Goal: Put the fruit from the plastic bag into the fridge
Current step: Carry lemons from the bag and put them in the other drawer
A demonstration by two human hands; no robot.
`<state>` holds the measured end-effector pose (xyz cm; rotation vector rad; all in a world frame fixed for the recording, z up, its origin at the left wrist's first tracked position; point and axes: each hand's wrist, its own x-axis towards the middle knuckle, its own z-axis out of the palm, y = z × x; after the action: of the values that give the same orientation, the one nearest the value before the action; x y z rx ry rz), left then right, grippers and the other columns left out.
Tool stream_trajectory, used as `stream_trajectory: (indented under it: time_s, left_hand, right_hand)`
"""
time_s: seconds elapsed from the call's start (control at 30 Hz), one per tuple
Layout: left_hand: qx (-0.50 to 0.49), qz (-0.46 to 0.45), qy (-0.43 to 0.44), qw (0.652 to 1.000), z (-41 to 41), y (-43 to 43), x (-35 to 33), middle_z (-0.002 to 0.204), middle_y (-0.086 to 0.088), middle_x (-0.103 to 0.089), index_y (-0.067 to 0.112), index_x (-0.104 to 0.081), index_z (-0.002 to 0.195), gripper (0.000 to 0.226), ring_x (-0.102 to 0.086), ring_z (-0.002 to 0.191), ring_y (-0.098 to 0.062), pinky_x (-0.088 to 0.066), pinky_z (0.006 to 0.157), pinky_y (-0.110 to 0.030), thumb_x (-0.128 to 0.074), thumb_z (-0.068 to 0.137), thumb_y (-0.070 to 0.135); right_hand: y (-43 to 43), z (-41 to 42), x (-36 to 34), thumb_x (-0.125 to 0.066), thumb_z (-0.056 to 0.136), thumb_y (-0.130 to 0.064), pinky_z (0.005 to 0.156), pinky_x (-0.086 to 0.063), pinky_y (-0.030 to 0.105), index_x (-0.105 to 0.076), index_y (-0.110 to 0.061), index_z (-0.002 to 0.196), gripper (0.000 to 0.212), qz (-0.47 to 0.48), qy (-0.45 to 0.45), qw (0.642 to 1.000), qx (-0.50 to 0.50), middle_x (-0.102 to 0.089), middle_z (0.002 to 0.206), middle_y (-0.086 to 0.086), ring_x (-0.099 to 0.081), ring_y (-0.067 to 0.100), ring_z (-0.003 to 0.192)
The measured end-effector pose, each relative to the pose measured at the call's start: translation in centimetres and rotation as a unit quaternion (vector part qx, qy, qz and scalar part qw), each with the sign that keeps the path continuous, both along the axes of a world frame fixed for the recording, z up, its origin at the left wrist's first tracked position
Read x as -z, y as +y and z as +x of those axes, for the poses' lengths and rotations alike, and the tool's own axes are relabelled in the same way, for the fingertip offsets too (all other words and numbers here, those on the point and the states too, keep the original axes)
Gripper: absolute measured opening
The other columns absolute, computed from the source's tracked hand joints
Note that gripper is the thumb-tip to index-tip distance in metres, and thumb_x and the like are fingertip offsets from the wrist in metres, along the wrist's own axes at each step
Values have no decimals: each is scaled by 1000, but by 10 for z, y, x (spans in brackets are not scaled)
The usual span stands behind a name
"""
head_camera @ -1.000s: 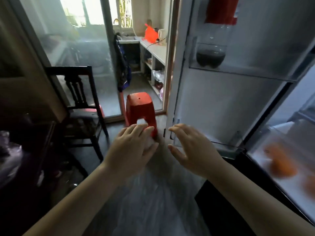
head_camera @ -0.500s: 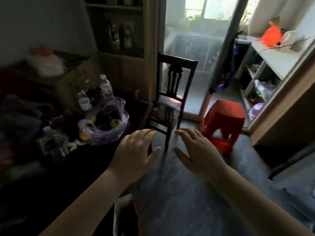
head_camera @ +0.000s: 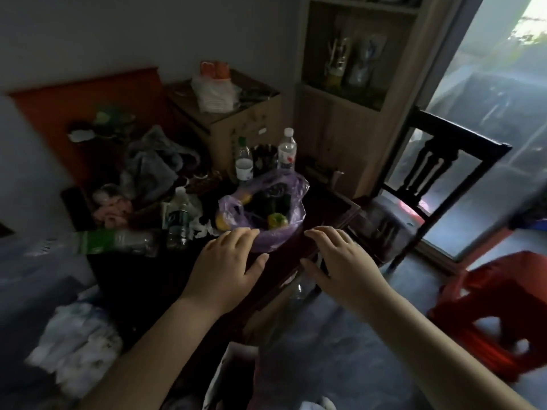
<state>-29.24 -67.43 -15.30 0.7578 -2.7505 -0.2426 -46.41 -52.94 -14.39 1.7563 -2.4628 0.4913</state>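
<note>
Both hands are held out palm-down, fingers loosely spread and grasping nothing. The left hand [head_camera: 228,261] has its fingertips at the near edge of the purple plastic bag [head_camera: 266,241]; whether they touch it cannot be told. The right hand [head_camera: 340,261] is just beside the bag, over the dark worktop [head_camera: 334,202]. The bag sits open on the cluttered worktop, with a yellow-green fruit [head_camera: 277,221] and a yellow fruit [head_camera: 222,223] inside. Two water bottles [head_camera: 286,149] and a cardboard box [head_camera: 236,122] stand behind it. A dark chair [head_camera: 438,173] and a red stool [head_camera: 488,306] stand on the floor to the right.
</note>
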Motion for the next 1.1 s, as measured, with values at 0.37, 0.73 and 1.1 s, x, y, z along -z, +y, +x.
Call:
stream_trajectory:
  time_s: [0.37, 0.73, 1.1]
  left_hand:
    - [-94, 38, -23, 995, -105, 14, 44, 133, -2, -53, 13, -46, 135, 61, -49, 122, -19, -44, 97, -34, -26, 90, 50]
    - [-131, 96, -10, 987, -131, -48, 80, 128, -4, -55, 11, -49, 131, 48, -52, 118, -22, -46, 95, -35, -50, 86, 28]
    - [-95, 175, -17, 980, -182, -154, 141, 139, -4, -43, 11, -40, 136, 45, -40, 128, -19, -36, 102, -30, -46, 93, 22]
  right_hand:
    - [-33, -123, 34, -44, 87, -47, 93, -49, 37, -48, -17, 132, 54, 34, -44, 992, -109, -53, 128, -1, -51, 21, 117]
    - [-121, -144, 81, -57, 85, -30, 97, -44, 34, -49, -10, 133, 52, 88, -76, 973, -201, -54, 131, 5, -51, 25, 120]
    - [-223, -183, 112, -59, 89, -21, 105, -36, 33, -43, -11, 139, 54, 165, -61, 963, -206, -48, 140, 6, -44, 24, 130]
